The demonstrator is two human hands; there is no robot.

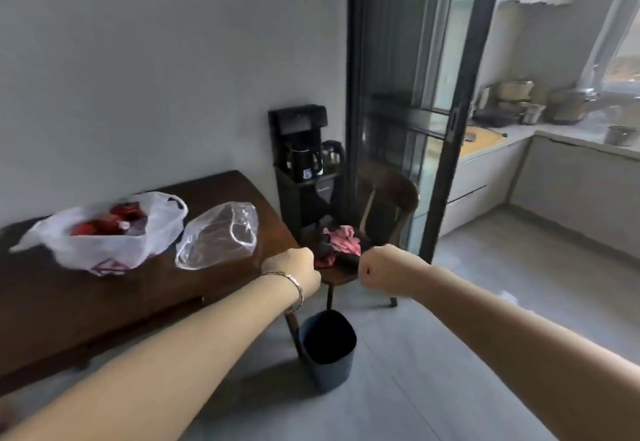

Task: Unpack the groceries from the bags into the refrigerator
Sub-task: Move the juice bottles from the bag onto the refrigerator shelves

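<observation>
Grey-walled dining corner opening onto a daylit kitchen.

A plain grey wall (pixel 138 59) backs a dark wooden surface (pixel 69 302) at the left. Just past its far end stands a black drinks machine (pixel 301 163) with a kettle (pixel 304 160) on its shelf. Beside that is a dark wooden chair (pixel 391 198) with a pink cloth (pixel 341 239) heaped on the seat. A dark bin (pixel 332 374) sits on the pale grey floor (pixel 450 319) near the surface's leg. A black-framed sliding glass door (pixel 408 94) opens to a kitchen, where pale cabinets (pixel 485 177) carry a light counter (pixel 512 135) with pots (pixel 568 106) under a bright window (pixel 623 42).
</observation>
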